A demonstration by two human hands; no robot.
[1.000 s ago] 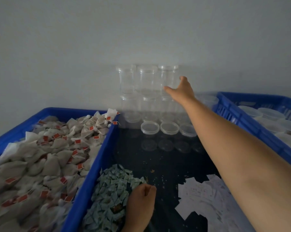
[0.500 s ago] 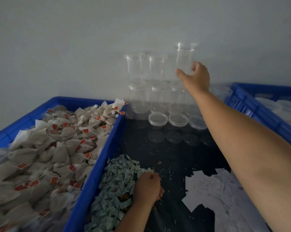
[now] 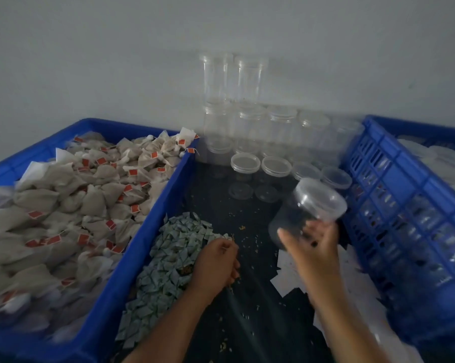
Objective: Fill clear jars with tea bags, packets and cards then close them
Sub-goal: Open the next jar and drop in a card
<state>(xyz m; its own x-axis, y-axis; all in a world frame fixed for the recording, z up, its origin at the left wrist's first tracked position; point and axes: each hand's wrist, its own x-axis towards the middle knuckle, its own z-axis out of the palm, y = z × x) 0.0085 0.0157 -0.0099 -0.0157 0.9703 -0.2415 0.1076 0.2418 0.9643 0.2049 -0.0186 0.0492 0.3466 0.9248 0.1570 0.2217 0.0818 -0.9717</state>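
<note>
Behind, stacked jars (image 3: 250, 119) stand between left crate (image 3: 153, 218) and right crate (image 3: 410, 157).

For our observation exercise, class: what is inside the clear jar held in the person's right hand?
Nothing shows inside the clear jar: only the dark table shows through its walls. The right hand grips its base, so the bottom there is covered.
</note>
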